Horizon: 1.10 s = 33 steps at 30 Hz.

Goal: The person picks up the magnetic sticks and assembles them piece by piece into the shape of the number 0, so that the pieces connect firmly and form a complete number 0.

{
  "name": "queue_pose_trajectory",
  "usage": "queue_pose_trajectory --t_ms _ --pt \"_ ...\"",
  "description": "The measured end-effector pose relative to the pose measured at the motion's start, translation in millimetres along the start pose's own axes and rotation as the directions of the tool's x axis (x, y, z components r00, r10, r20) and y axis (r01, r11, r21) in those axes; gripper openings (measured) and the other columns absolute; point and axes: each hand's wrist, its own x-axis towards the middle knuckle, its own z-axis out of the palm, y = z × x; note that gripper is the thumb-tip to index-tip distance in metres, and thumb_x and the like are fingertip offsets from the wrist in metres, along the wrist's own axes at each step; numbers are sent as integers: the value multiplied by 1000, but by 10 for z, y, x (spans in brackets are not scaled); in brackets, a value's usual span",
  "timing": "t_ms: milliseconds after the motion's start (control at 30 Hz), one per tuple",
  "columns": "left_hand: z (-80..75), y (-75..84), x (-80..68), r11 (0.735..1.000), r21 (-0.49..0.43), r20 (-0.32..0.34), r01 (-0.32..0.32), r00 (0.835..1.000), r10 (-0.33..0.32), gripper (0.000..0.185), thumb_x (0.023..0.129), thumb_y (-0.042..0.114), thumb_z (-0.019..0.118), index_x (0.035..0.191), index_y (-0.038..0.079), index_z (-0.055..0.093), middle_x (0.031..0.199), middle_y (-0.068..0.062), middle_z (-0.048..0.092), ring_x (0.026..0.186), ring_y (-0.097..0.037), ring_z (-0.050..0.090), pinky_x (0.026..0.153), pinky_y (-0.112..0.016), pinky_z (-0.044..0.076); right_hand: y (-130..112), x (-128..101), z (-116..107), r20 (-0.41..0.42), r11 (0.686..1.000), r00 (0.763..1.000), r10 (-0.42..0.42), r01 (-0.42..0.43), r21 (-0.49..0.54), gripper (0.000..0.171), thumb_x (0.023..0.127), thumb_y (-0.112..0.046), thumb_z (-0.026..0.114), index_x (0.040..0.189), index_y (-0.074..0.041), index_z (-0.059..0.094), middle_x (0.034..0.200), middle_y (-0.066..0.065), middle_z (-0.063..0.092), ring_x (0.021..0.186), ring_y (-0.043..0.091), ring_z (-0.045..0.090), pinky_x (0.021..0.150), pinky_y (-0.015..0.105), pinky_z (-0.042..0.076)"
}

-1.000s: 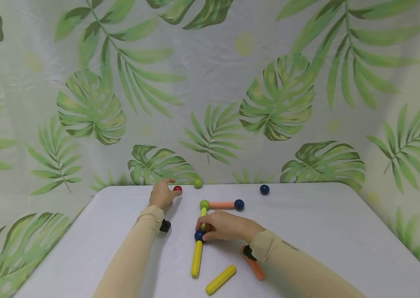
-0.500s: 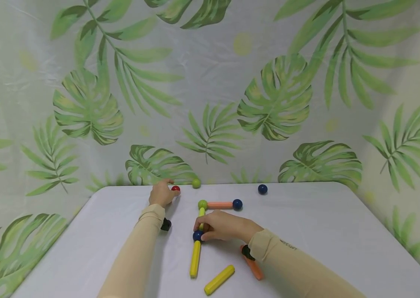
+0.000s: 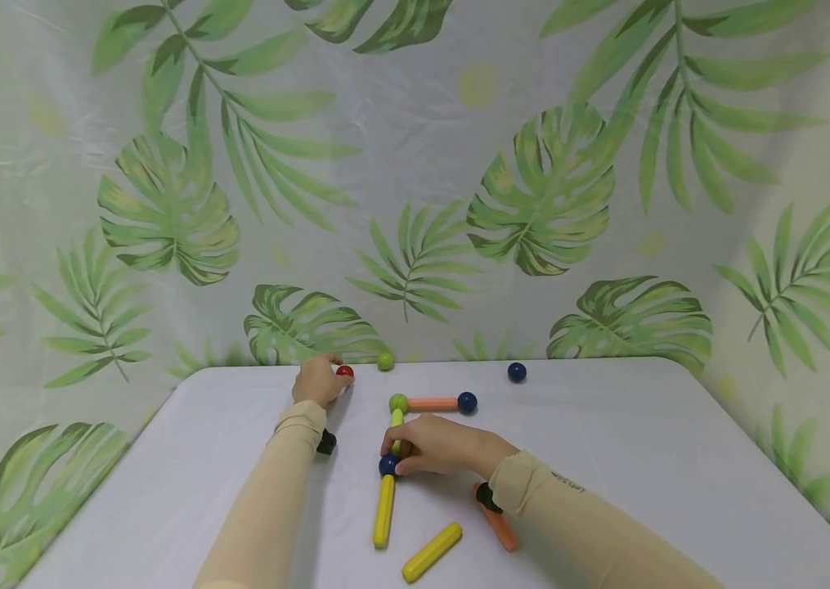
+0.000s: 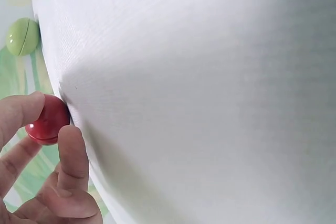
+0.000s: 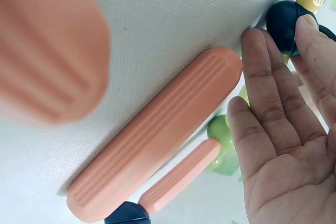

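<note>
At the table's far edge my left hand (image 3: 316, 381) pinches a red ball (image 4: 48, 120) between thumb and fingers. The left wrist view shows the fingertips on its sides. My right hand (image 3: 447, 446) holds a dark blue ball (image 3: 388, 465) at the middle of a joined line of sticks, its thumb (image 5: 313, 38) pressed on the ball. A yellow stick (image 3: 383, 511) runs from this ball towards me. A yellow-green stick (image 3: 396, 419), partly behind my fingers, leads away to a green ball (image 3: 398, 402). From there a peach stick (image 3: 432, 404) reaches another blue ball (image 3: 467, 402).
A loose yellow stick (image 3: 432, 553) lies near the front. Beneath my right wrist is an orange stick (image 5: 157, 132); another blurred orange stick (image 5: 47, 51) is close to the right wrist camera. A loose green ball (image 3: 385, 361) and blue ball (image 3: 517, 372) sit at the back edge.
The head view has shifted slightly, so everything appears a little further left. Both hands stay on the same balls, with no visible movement against the table.
</note>
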Motion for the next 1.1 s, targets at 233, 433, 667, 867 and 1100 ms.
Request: queue_pose_trajectory --t_ms 233,433,667,867,1100 --pt "6 21 -12 1000 -7 7 -11 1000 11 34 95 25 81 125 10 74 125 -23 74 86 -33 67 69 -43 54 -16 -1 2 -1 1000 1000 -7 7 -6 23 101 -24 77 123 -21 72 93 -11 72 80 -1 60 79 17 52" --pt "-5 69 -59 1000 -16 18 -17 1000 18 33 95 25 82 123 9 74 116 -20 75 80 -28 64 66 -37 49 -27 0 13 -2 1000 1000 1 -1 -14 22 101 -25 77 123 -21 72 95 -10 72 80 0 60 79 17 52" --pt "-54 101 -190 993 -84 55 -86 994 91 31 94 24 82 119 7 73 93 -12 74 70 -20 63 61 -30 45 -30 -6 9 -4 1000 1000 28 -28 -13 22 101 -25 77 123 -22 73 95 -10 73 81 1 60 80 18 53" --pt "-143 32 -334 982 -115 80 -150 984 160 30 94 22 81 119 9 71 97 -12 77 70 -17 67 62 -28 51 -30 -9 -3 -16 1000 1000 27 -27 -6 22 101 -24 77 122 -21 73 95 -8 73 82 2 62 81 19 54" --pt "-277 -79 -561 966 -155 104 -206 969 224 32 94 20 82 121 9 70 101 -15 77 65 -16 68 60 -29 57 -21 10 3 -2 999 999 42 -42 -1 23 101 -26 77 124 -22 73 97 -8 73 84 4 62 83 20 54"
